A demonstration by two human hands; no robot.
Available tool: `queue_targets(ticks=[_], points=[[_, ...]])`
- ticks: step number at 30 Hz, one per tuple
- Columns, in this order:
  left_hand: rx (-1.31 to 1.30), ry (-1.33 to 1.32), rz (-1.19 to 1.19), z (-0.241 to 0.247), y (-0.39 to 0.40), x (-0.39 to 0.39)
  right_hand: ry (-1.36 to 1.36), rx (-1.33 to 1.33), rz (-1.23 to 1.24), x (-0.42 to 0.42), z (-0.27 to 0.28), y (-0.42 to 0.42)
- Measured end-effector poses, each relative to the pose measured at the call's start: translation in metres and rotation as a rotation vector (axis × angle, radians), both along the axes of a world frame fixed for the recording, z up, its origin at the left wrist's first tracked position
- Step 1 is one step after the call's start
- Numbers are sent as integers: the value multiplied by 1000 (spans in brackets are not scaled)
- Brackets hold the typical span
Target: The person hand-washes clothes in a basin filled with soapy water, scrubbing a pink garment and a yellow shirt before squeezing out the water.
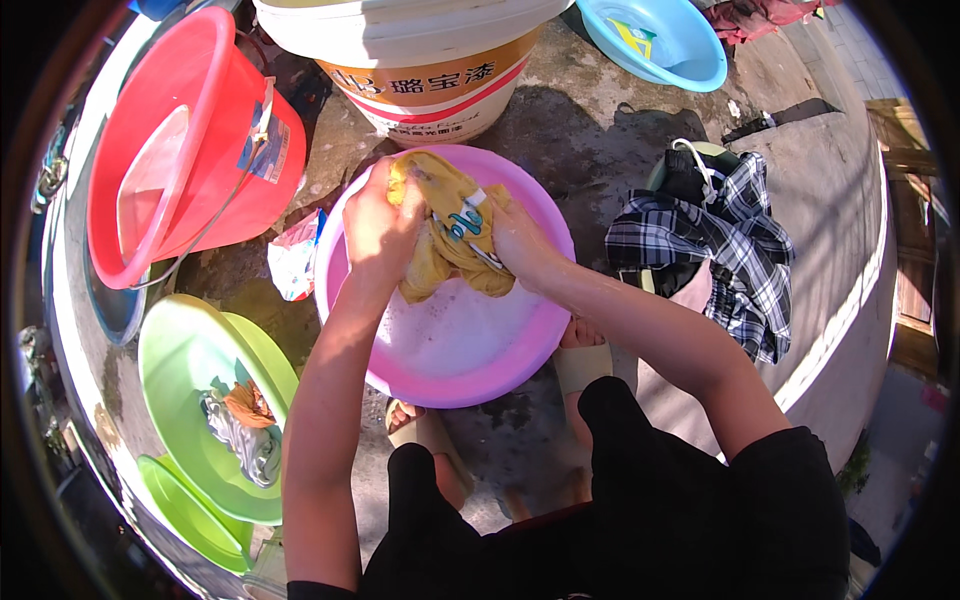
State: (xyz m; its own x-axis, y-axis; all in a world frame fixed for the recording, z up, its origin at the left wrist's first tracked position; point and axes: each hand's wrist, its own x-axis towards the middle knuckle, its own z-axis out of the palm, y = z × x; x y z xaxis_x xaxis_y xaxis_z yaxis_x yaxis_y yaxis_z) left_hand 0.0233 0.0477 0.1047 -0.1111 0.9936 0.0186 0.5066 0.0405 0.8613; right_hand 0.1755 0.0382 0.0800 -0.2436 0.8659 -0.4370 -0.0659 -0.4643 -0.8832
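A wet yellow garment (450, 225) with a teal printed motif is bunched between my two hands, above a pink plastic basin (465, 390). White suds (450, 330) cover the water in the basin. My left hand (382, 225) grips the cloth on its left side, fingers folded into it. On the opposite side my right hand (525, 240) is closed on the cloth near a white strip. Folds of the garment hide some of my fingertips. The lower folds hang at the suds; whether they dip in, I cannot tell.
Left stand a red bucket (262, 202) and a green basin (172, 420) holding wet clothes (244, 435). A detergent-like packet (295, 259) lies beside the pink basin. Ahead are a white paint bucket (450, 105) and blue basin (697, 52). Plaid clothing (697, 240) lies right. My sandalled feet (585, 360) flank the basin.
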Motion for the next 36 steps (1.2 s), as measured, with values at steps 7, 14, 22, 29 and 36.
queue_targets(ticks=[7,14,22,29,36], points=[[-252,555,-135,-67,-36,-51,-823,233,539,52,-3,15],[-295,977,-633,-93,-87,-13,-1192,613,880,41,-47,-35],[-518,62,-221,-57,-43,-4,-20,-338,237,28,-87,-19],[100,-206,-416,116,-46,25,777,-557,370,32,55,9],[371,80,-280,193,-53,15,842,-460,467,4,160,8]])
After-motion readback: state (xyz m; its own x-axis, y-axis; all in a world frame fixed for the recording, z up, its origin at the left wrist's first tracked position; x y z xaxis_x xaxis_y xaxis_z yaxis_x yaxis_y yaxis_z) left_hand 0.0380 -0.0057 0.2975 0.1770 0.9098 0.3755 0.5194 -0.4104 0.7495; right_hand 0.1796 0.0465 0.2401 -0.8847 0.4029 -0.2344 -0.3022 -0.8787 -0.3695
